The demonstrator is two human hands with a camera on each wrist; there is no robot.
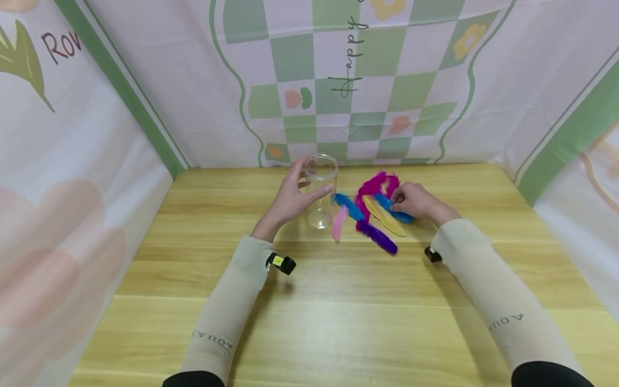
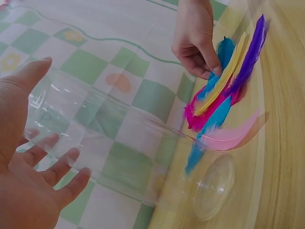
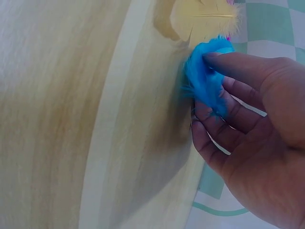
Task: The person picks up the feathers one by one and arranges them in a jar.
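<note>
A clear, open-topped plastic jar (image 1: 321,212) stands upright on the table. My left hand (image 1: 290,196) holds it from the left near the top, thumb on the near side and fingers round the far side; the left wrist view shows the jar's wall (image 2: 128,138) between them. To the right, my right hand (image 1: 419,201) pinches a blue feather (image 3: 202,71) between thumb and fingertips, low over the table. Beside it lie a yellow feather (image 1: 384,216), magenta feathers (image 1: 369,187), a purple feather (image 1: 380,239), another blue feather (image 1: 349,206) and a pink feather (image 1: 338,226) close by the jar.
The wooden table (image 1: 329,312) reaches back to a hanging cloth (image 1: 333,102) with green and white checks. More printed cloth (image 1: 58,161) hangs along the left side, and another panel (image 1: 575,156) along the right.
</note>
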